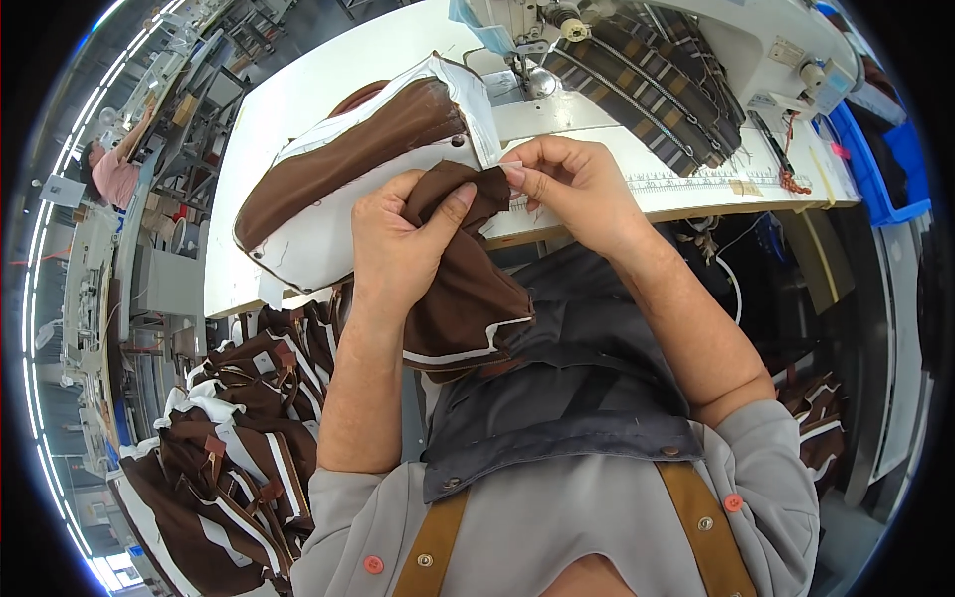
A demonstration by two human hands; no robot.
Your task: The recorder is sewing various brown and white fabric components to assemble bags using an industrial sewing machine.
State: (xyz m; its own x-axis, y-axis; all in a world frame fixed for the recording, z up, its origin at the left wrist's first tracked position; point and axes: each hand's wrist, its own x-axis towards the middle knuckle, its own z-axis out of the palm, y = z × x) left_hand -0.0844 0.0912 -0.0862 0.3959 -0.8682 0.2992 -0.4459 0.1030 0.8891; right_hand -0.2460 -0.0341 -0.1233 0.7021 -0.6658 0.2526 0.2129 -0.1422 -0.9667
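Note:
My left hand [408, 234] is closed on brown fabric [468, 289] that hangs below the table edge with white trim along its lower corner. Close to its right, my right hand [567, 194] pinches the end of the same fabric between thumb and finger, above a ruler strip [676, 184]. Behind my hands a partly sewn piece [338, 169] with a brown panel and white fabric lies on the white table [254, 129]. A sewing machine [756, 55] stands at the back, with plaid fabric and zippers [647, 85] beside its needle area.
Brown bundles with white trim [229, 448] are piled lower left, more [816, 428] at right. A blue bin [885, 179] stands right of the table, near scissors [771, 144]. A co-worker in pink [114, 174] is at another workstation on the left. A dark apron [557, 398] covers my lap.

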